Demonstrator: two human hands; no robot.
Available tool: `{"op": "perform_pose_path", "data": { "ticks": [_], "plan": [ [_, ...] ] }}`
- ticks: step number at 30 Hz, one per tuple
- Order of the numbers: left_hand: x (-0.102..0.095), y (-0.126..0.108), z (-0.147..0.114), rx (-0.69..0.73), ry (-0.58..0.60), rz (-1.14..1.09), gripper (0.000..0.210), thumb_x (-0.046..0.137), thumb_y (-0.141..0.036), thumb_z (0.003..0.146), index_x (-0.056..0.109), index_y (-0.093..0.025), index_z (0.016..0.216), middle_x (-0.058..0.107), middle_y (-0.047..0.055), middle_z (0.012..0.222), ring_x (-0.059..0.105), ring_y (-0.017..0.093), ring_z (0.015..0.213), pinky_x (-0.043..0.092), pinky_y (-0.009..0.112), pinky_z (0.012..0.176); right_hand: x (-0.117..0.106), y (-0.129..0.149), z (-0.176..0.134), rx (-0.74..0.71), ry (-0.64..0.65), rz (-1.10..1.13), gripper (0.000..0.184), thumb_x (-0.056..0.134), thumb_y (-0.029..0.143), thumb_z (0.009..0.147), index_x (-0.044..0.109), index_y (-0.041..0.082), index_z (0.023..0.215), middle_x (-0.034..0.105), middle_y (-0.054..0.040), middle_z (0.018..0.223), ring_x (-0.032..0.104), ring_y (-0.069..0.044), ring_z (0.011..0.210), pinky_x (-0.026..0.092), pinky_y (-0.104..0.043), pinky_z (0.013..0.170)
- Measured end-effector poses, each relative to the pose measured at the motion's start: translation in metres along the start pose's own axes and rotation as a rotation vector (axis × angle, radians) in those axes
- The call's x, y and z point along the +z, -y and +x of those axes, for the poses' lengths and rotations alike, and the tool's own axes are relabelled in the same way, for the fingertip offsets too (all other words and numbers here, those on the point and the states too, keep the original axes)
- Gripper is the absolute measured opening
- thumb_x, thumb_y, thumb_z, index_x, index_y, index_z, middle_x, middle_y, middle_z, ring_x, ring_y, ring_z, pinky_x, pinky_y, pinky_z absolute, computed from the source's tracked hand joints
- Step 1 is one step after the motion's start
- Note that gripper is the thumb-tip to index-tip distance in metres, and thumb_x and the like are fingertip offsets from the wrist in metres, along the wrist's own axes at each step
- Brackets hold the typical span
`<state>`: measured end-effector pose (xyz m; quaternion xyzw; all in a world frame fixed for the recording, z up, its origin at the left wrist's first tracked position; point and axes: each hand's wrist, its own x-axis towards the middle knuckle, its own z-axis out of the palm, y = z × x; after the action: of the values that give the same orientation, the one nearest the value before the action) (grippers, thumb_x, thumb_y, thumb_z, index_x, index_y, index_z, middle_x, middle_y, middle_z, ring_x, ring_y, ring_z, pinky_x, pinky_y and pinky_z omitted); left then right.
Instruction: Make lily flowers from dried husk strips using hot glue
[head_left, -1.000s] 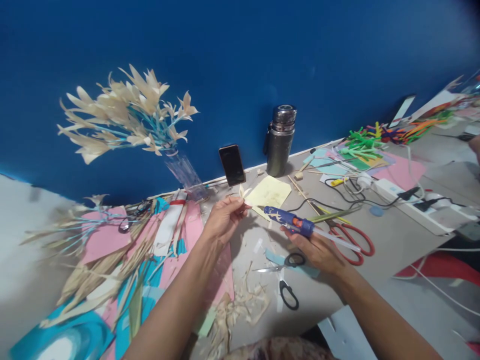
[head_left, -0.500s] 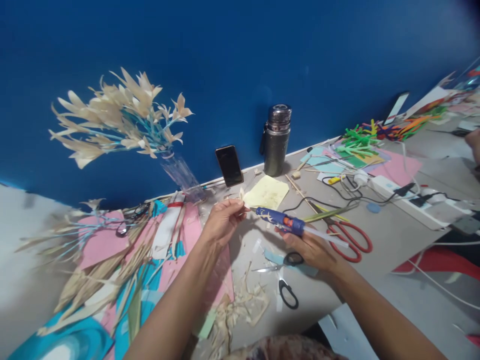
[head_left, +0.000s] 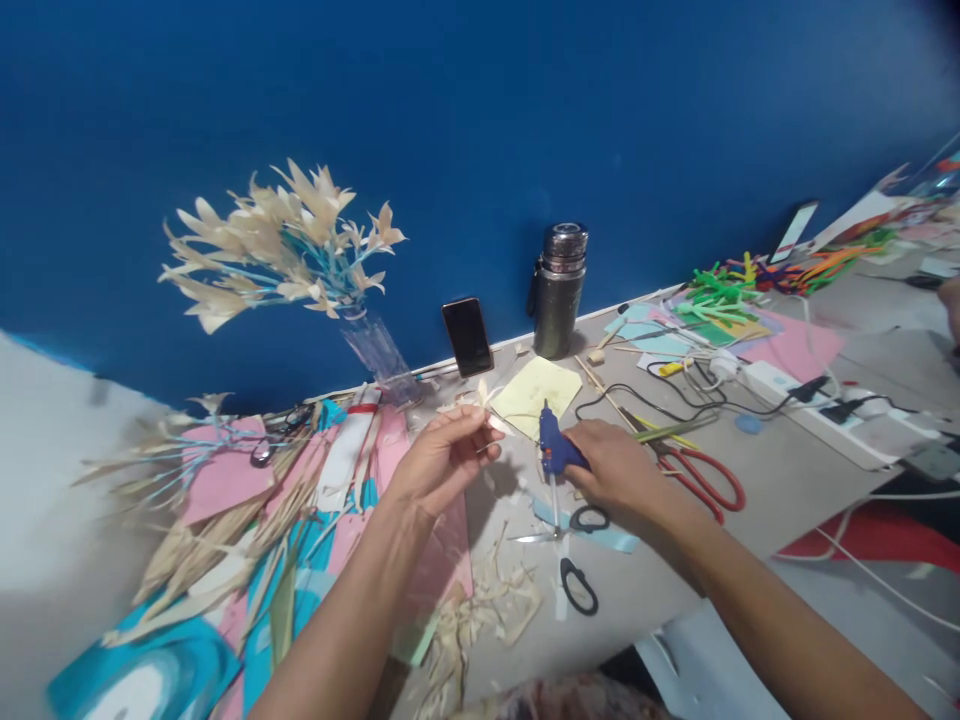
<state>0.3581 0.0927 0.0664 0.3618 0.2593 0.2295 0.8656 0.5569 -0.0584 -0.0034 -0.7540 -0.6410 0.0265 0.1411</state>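
Note:
My right hand (head_left: 611, 462) grips a blue hot glue gun (head_left: 553, 440), its nozzle pointing away from me over a yellow paper sheet (head_left: 536, 392) and a clear glue stick showing at its back. In a pinch between thumb and fingers, my left hand (head_left: 448, 450) holds a small pale dried-husk flower (head_left: 486, 394). Below the glue gun lie small black-handled scissors (head_left: 576, 580) with open blades. Dried husk scraps (head_left: 480, 610) are strewn nearer to me.
A clear vase (head_left: 379, 355) of cream husk flowers (head_left: 285, 240), a phone (head_left: 468, 337) and a flask (head_left: 560, 295) stand along the blue wall. Red-handled scissors (head_left: 705, 478), a power strip (head_left: 817, 410) with cables and pipe cleaners (head_left: 720, 292) lie right. Husk strips (head_left: 195, 530) cover the left.
The glue gun has swung away from my left hand, its nozzle turning from leftward to forward and lowering toward the table. My left hand keeps its pinch on the flower.

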Motion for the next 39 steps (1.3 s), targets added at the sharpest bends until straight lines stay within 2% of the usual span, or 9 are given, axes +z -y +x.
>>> {"op": "perform_pose_path", "data": {
  "ticks": [2,4,6,8,12,18,23,32,39],
  "plan": [
    [0.003,0.002,-0.006,-0.034,0.034,-0.028,0.014,0.084,-0.014,0.07,0.071,-0.011,0.073,0.069,0.005,0.068,0.066,0.015,0.065,0.053,0.025,0.059,-0.008,0.002,-0.002,-0.097,-0.083,0.032,0.017,0.065,0.022,0.089,0.07,0.019,0.105,0.072,-0.0119,0.107,0.063,-0.029,0.098,0.044,-0.038,0.084],
    [0.006,0.007,-0.012,-0.076,0.086,-0.057,0.014,0.084,-0.015,0.072,0.071,-0.011,0.074,0.068,0.005,0.07,0.064,0.013,0.064,0.052,0.024,0.059,-0.021,0.012,-0.004,-0.172,-0.285,0.16,0.013,0.062,0.02,0.093,0.071,0.021,0.102,0.073,-0.0102,0.106,0.064,-0.026,0.097,0.046,-0.039,0.086],
    [0.009,0.012,-0.016,-0.12,0.141,-0.073,0.014,0.083,-0.016,0.073,0.07,-0.01,0.076,0.066,0.004,0.071,0.06,0.01,0.061,0.05,0.022,0.057,-0.035,0.028,-0.004,-0.235,-0.506,0.369,0.011,0.061,0.019,0.096,0.071,0.022,0.097,0.073,-0.0077,0.096,0.066,-0.022,0.091,0.05,-0.035,0.081],
    [0.014,0.017,-0.02,-0.156,0.18,-0.075,0.017,0.084,-0.017,0.072,0.07,-0.009,0.077,0.064,0.003,0.071,0.056,0.007,0.058,0.047,0.019,0.055,-0.047,0.046,-0.003,-0.324,-0.599,0.559,0.011,0.063,0.016,0.094,0.071,0.022,0.098,0.071,-0.0064,0.093,0.066,-0.018,0.083,0.051,-0.029,0.069],
    [0.02,0.022,-0.03,-0.188,0.185,-0.061,0.02,0.086,-0.018,0.069,0.069,-0.009,0.075,0.058,0.0,0.064,0.053,0.007,0.056,0.044,0.018,0.054,-0.057,0.065,-0.002,-0.427,-0.538,0.68,0.015,0.063,0.012,0.093,0.074,0.021,0.099,0.068,-0.0052,0.088,0.062,-0.014,0.071,0.048,-0.025,0.058],
    [0.023,0.025,-0.043,-0.189,0.164,-0.004,0.022,0.088,-0.02,0.068,0.069,-0.009,0.073,0.059,0.001,0.061,0.054,0.007,0.053,0.042,0.018,0.052,-0.056,0.071,-0.009,-0.382,-0.46,0.735,0.01,0.066,0.02,0.092,0.076,0.021,0.096,0.067,-0.0041,0.084,0.057,-0.012,0.064,0.047,-0.023,0.054],
    [0.024,0.027,-0.053,-0.12,0.15,0.056,0.026,0.089,-0.026,0.068,0.069,-0.01,0.071,0.068,0.005,0.067,0.062,0.01,0.058,0.047,0.02,0.054,-0.063,0.079,-0.021,-0.327,-0.493,0.736,0.01,0.064,0.019,0.091,0.073,0.021,0.089,0.07,-0.0068,0.094,0.066,-0.016,0.077,0.052,-0.026,0.061],
    [0.02,0.032,-0.064,0.066,0.003,0.106,0.033,0.093,-0.031,0.062,0.068,-0.01,0.069,0.069,0.003,0.064,0.06,0.009,0.047,0.046,0.018,0.044,-0.101,0.073,-0.027,-0.374,-0.355,0.231,0.014,0.054,0.019,0.099,0.068,0.021,0.1,0.074,-0.0058,0.092,0.067,-0.017,0.079,0.048,-0.029,0.069],
    [0.026,0.039,-0.068,0.162,-0.106,0.081,0.033,0.094,-0.024,0.058,0.068,-0.01,0.074,0.072,0.007,0.066,0.068,0.015,0.055,0.053,0.021,0.047,-0.119,0.09,-0.022,-0.388,-0.286,0.109,0.017,0.052,0.021,0.101,0.067,0.021,0.091,0.07,-0.0034,0.086,0.064,-0.016,0.075,0.045,-0.028,0.069]
  ]
}}
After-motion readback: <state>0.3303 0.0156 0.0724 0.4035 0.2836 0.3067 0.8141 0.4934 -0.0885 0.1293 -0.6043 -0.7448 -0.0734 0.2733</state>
